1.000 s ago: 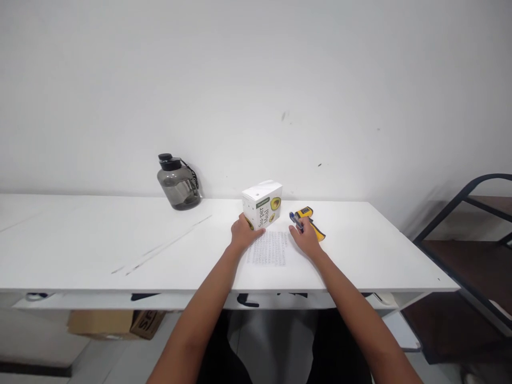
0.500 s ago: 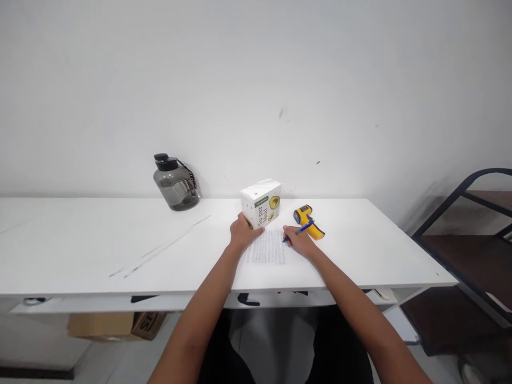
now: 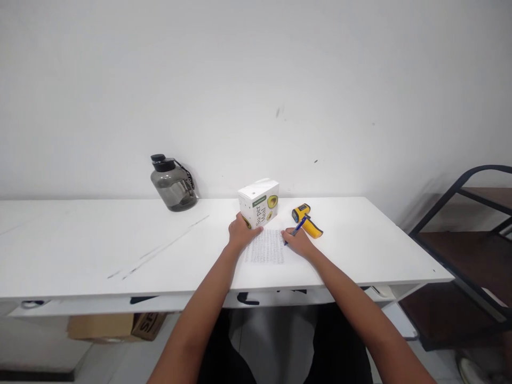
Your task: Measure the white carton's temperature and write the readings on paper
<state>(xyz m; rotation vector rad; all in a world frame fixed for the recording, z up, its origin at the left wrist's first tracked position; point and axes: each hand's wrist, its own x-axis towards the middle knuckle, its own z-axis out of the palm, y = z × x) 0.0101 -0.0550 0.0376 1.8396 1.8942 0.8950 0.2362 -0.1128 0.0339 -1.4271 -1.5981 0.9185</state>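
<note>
A white box (image 3: 259,204) with avocado pictures and the words "Su-per Meal" stands on the white table. My left hand (image 3: 241,233) grips its lower left corner, thumb along the front bottom edge. Below the box lies a sheet of paper (image 3: 264,249) covered with lines of handwriting. In my right hand (image 3: 296,241) is a blue pen (image 3: 299,226), held in a writing grip, its tip down at the paper's right side. Just beyond that hand, a yellow and black infrared thermometer (image 3: 307,221) lies on the table.
A large grey water bottle (image 3: 174,186) with a black lid stands at the back left by the wall. Under the white table (image 3: 80,245) is a cardboard box (image 3: 102,325). A dark-framed shelf rack (image 3: 452,256) stands at the right.
The pen has tilted more upright in my right hand, and its tip is slightly lower on the page. My left hand keeps its hold on the box. The whole view has shifted slightly.
</note>
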